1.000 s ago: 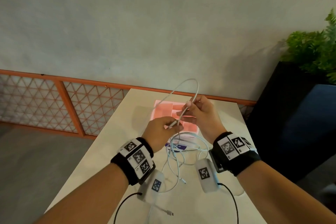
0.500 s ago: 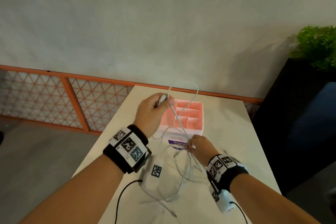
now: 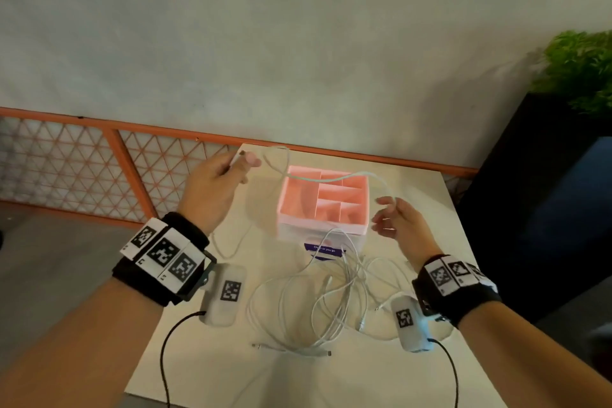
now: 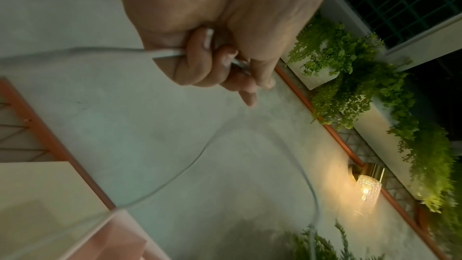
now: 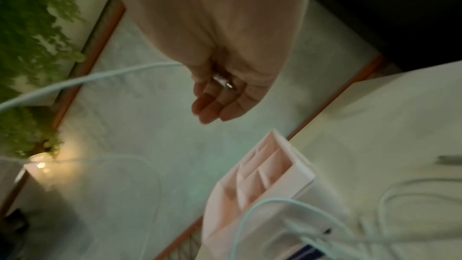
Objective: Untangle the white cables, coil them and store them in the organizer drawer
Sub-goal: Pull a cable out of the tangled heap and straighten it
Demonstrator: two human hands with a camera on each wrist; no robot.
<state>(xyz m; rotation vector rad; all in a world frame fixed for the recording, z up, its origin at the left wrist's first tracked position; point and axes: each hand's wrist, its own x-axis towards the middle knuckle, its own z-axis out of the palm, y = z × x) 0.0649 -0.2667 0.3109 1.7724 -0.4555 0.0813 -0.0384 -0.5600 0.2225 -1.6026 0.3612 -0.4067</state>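
A loose white cable (image 3: 331, 179) hangs in a sagging line over the pink compartment organizer (image 3: 324, 225). My left hand (image 3: 245, 164) is raised at the organizer's far left and pinches one plug end; in the left wrist view the left hand (image 4: 212, 54) has curled fingers round the cable (image 4: 100, 49). To the right of the organizer, my right hand (image 3: 385, 212) holds the other end. The right wrist view shows the right hand (image 5: 220, 86) with the plug in its palm, where the cable (image 5: 100, 76) enters. A tangle of white cables (image 3: 334, 301) lies on the table in front of the organizer.
The small beige table (image 3: 414, 182) ends just behind the organizer, against an orange lattice railing (image 3: 82, 169) and a grey wall. A black planter (image 3: 530, 192) with a green plant (image 3: 579, 69) stands close on the right. A purple label (image 3: 326, 248) lies at the organizer's front.
My hands have drawn apart. The left went up and left with one end; the right rose from the tangle to the organizer's right, stretching one cable out between them.
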